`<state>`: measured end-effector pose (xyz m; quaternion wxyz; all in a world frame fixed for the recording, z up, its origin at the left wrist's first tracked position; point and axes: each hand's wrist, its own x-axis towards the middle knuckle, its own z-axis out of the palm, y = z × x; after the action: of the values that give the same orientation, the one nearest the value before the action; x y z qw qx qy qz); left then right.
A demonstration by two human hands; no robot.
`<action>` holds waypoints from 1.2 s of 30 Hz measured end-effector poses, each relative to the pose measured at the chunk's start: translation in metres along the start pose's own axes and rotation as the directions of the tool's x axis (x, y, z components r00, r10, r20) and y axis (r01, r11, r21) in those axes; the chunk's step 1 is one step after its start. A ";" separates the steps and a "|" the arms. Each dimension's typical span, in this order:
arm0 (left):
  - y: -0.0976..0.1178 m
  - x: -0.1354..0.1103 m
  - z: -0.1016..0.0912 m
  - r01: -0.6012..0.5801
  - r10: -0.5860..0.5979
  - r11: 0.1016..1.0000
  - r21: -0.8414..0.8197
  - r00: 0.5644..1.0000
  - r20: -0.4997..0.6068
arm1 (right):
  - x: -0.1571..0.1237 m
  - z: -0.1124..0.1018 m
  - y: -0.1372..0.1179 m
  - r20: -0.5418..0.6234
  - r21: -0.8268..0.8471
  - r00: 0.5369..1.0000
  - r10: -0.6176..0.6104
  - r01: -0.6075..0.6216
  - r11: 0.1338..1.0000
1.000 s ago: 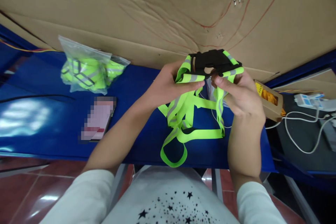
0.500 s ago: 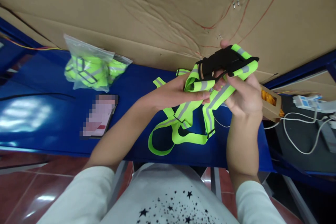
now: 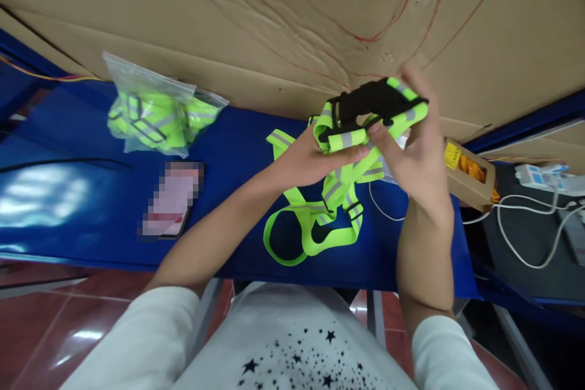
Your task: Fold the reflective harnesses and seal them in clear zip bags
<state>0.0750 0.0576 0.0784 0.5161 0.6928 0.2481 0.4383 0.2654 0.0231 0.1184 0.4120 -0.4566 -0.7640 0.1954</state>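
A neon-yellow reflective harness [image 3: 338, 189] with grey stripes is partly in my hands, and its lower straps lie in loops on the blue table. Its upper part is bundled around a black buckle section [image 3: 365, 103]. My left hand [image 3: 320, 155] is closed around the left end of this bundle, thumb along the front strap. On the other side, my right hand [image 3: 418, 152] has its thumb against the strap just under the black part. Its fingers reach up behind the right end and are somewhat blurred.
Clear zip bags [image 3: 150, 116] with more neon harnesses sit at the table's back left, near a phone [image 3: 171, 198]. A cardboard box [image 3: 470, 180] with orange contents stands at right, beside white cables [image 3: 516, 250] and a power strip [image 3: 543, 180]. Cardboard [image 3: 256, 30] forms the back wall.
The black buckle bundle has shifted slightly left. My right hand's fingers have lifted and straightened behind it. The strap that hung below my right hand has moved left toward the other straps.
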 end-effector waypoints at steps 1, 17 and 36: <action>0.000 0.001 -0.004 0.015 -0.014 1.000 -0.004 0.997 0.073 | 0.000 -0.007 -0.005 -0.049 -0.045 0.998 -0.033 0.031 0.998; -0.010 0.000 -0.017 0.184 -0.195 0.981 0.067 0.877 0.438 | 0.003 -0.007 -0.004 0.053 0.036 0.989 0.141 -0.143 0.989; 0.000 -0.002 -0.016 0.118 -0.125 0.992 0.043 0.919 0.375 | -0.004 -0.001 -0.021 0.014 -0.172 0.997 0.071 -0.068 0.983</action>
<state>0.0599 0.0644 0.0788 0.5735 0.7524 0.1911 0.2618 0.2560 0.0094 0.1316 0.3564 -0.5146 -0.7657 0.1480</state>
